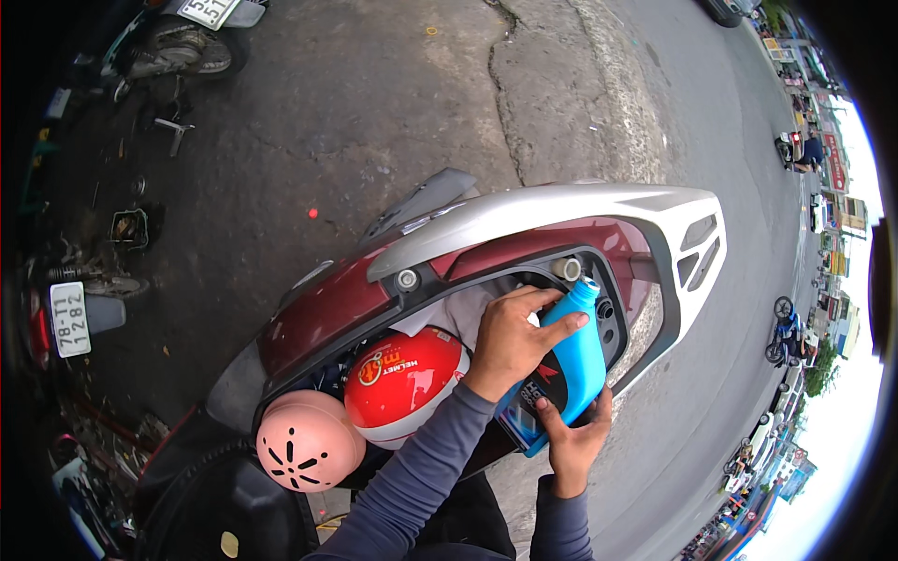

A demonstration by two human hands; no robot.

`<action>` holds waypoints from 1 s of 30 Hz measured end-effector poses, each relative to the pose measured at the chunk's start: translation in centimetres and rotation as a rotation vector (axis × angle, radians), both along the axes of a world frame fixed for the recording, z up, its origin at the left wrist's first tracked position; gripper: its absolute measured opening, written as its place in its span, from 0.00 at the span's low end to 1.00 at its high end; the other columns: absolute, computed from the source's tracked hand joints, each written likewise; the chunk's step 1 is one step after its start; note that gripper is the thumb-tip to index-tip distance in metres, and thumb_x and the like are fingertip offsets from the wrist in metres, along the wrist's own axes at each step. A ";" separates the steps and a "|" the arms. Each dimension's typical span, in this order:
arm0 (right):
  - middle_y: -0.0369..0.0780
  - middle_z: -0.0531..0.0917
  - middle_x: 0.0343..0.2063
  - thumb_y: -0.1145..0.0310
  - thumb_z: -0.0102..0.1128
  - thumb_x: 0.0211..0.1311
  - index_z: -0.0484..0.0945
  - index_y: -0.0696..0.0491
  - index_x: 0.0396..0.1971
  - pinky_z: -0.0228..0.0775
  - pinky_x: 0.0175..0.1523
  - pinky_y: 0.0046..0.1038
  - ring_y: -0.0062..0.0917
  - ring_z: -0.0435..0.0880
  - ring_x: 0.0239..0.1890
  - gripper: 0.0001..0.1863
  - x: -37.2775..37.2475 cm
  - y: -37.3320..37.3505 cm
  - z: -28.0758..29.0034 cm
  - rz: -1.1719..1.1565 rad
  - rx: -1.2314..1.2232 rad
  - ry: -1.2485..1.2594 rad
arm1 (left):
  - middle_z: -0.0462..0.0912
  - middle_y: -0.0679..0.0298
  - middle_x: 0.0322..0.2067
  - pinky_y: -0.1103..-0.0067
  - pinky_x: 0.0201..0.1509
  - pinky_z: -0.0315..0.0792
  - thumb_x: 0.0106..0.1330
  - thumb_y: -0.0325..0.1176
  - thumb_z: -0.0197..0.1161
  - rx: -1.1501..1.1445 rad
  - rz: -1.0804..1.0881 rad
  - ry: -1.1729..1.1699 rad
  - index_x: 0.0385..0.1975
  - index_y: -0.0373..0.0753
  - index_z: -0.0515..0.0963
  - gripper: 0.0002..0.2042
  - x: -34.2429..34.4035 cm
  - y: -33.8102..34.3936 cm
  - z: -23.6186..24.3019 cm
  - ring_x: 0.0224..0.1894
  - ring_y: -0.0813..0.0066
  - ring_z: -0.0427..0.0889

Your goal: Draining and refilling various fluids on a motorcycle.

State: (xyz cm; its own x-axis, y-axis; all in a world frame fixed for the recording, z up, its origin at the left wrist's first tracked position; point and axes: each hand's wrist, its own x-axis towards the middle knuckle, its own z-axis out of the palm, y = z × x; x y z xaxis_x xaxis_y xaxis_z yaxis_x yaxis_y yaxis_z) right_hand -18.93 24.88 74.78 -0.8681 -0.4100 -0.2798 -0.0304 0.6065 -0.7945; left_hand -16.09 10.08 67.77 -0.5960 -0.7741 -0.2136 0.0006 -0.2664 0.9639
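Blue bottle [571, 360] tilted neck-first toward the filler opening [565, 269] inside the open under-seat bay of a maroon scooter [323, 313]. Left of it: pink helmet [297, 453], then red helmet [404, 381]. Left hand [513, 338] fingers clamped over the bottle's upper body; right hand [572, 439] fingers wrapped around its base.

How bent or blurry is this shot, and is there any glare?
Head view: strong fisheye bending, black corners; the sky at the right edge is blown out. The blue bottle, left hand and right hand look sharp under soft, even daylight; no hard shadows.
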 end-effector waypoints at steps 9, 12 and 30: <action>0.46 0.82 0.41 0.78 0.74 0.46 0.68 0.63 0.53 0.76 0.49 0.27 0.29 0.84 0.42 0.32 -0.3 0.1 0.2 0.028 -0.004 -0.025 | 0.84 0.59 0.29 0.80 0.36 0.75 0.55 0.42 0.74 0.002 -0.013 -0.002 0.38 0.32 0.84 0.19 0.0 -0.1 -0.2 0.32 0.73 0.83; 0.46 0.81 0.41 0.77 0.75 0.46 0.68 0.64 0.52 0.76 0.49 0.28 0.29 0.83 0.43 0.33 -0.3 0.0 0.4 0.028 -0.013 -0.035 | 0.84 0.59 0.30 0.80 0.36 0.75 0.55 0.43 0.74 0.006 -0.018 -0.003 0.38 0.32 0.84 0.20 0.0 -0.1 -0.2 0.32 0.73 0.84; 0.47 0.82 0.40 0.74 0.77 0.46 0.69 0.63 0.51 0.76 0.48 0.28 0.30 0.84 0.42 0.33 -0.8 0.0 1.2 0.016 0.005 -0.072 | 0.85 0.57 0.30 0.80 0.34 0.76 0.55 0.45 0.74 0.011 -0.022 -0.021 0.37 0.31 0.84 0.22 -0.1 -0.4 0.1 0.30 0.73 0.84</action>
